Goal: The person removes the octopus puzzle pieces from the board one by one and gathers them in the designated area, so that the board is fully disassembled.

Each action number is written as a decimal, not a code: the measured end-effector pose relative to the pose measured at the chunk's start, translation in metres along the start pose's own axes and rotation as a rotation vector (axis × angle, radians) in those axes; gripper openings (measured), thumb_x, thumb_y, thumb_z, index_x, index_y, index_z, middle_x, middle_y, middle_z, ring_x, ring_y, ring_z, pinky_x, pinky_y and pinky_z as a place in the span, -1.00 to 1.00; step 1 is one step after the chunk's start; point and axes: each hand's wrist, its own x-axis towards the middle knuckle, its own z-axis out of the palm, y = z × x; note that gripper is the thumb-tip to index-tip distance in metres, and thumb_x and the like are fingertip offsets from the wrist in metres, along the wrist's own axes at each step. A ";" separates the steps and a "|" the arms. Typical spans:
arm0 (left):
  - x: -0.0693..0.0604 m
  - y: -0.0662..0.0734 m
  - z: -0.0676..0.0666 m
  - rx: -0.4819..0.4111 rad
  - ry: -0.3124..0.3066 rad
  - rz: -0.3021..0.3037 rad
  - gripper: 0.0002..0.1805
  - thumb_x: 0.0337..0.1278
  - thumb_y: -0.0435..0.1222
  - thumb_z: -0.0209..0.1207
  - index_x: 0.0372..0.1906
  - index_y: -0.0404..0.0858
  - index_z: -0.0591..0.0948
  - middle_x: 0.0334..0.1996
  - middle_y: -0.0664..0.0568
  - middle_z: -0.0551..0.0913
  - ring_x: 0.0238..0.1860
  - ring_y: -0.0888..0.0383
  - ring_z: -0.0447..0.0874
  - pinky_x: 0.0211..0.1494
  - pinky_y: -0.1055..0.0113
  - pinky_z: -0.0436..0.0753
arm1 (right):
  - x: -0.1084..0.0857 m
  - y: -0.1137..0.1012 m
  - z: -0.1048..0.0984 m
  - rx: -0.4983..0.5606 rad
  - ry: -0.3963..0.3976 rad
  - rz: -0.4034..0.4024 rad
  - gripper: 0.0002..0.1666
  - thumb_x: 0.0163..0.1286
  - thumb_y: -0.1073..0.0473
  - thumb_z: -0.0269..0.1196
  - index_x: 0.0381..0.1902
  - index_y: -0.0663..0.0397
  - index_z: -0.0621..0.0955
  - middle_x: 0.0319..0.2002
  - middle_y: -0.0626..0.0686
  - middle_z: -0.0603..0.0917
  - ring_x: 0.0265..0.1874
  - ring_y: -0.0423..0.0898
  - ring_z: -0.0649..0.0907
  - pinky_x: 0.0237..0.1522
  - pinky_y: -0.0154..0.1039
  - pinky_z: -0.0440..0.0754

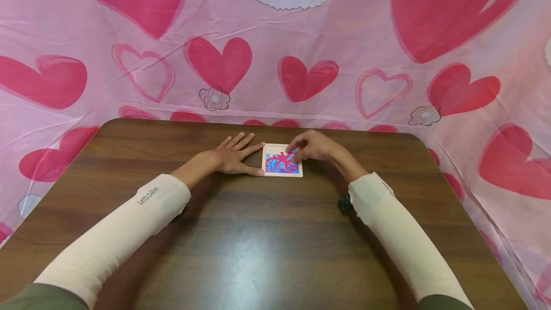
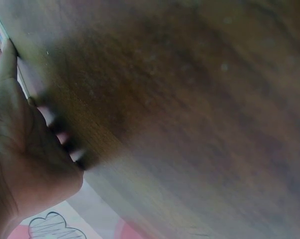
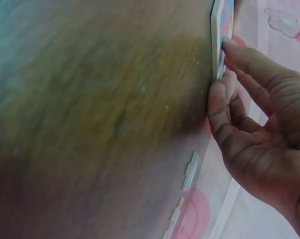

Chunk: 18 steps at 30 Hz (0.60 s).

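Observation:
A small jigsaw puzzle (image 1: 282, 162) with a pink octopus on blue lies in a pale wooden frame (image 1: 281, 174). Along its top, a strip of pale board shows. My left hand (image 1: 234, 157) rests flat on the table with fingers spread, its thumb and forefinger touching the frame's left edge. At the right side my right hand (image 1: 316, 146) has bent fingers over the picture. In the right wrist view, one fingertip of the right hand (image 3: 269, 109) touches the puzzle face and others lie by the frame's corner. Whether a loose piece is between them is hidden.
Flat notched puzzle pieces (image 3: 191, 172) lie on the table beyond the right hand in the right wrist view; the head view does not show them. The brown wooden table (image 1: 258, 233) ends at a pink cloth (image 1: 267, 80) with hearts.

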 end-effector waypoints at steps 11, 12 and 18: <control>0.002 -0.001 0.000 0.004 -0.005 0.001 0.27 0.14 0.80 -0.05 0.83 0.53 -0.29 0.88 0.22 -0.54 0.88 -0.02 -0.73 0.91 -0.17 -0.53 | 0.004 -0.009 -0.001 -0.034 -0.009 -0.007 -0.66 0.25 0.35 0.64 0.00 0.18 0.89 -0.34 -0.04 0.65 -0.30 -0.16 0.50 -0.27 -0.36 0.51; 0.002 -0.001 0.000 0.005 -0.006 0.001 0.27 0.14 0.80 -0.05 0.83 0.52 -0.29 0.88 0.22 -0.54 0.88 -0.02 -0.73 0.91 -0.18 -0.53 | 0.005 -0.008 -0.001 -0.046 -0.005 -0.007 -0.66 0.24 0.34 0.65 0.00 0.17 0.90 -0.30 -0.02 0.69 -0.26 -0.15 0.50 -0.24 -0.35 0.50; 0.002 -0.001 0.000 0.006 -0.010 0.000 0.27 0.16 0.80 -0.04 0.83 0.52 -0.30 0.88 0.22 -0.55 0.88 -0.02 -0.73 0.91 -0.18 -0.53 | 0.004 -0.006 -0.001 -0.069 -0.006 -0.022 -0.63 0.25 0.31 0.64 0.03 0.15 0.91 -0.02 0.09 0.87 -0.19 -0.12 0.49 -0.16 -0.31 0.50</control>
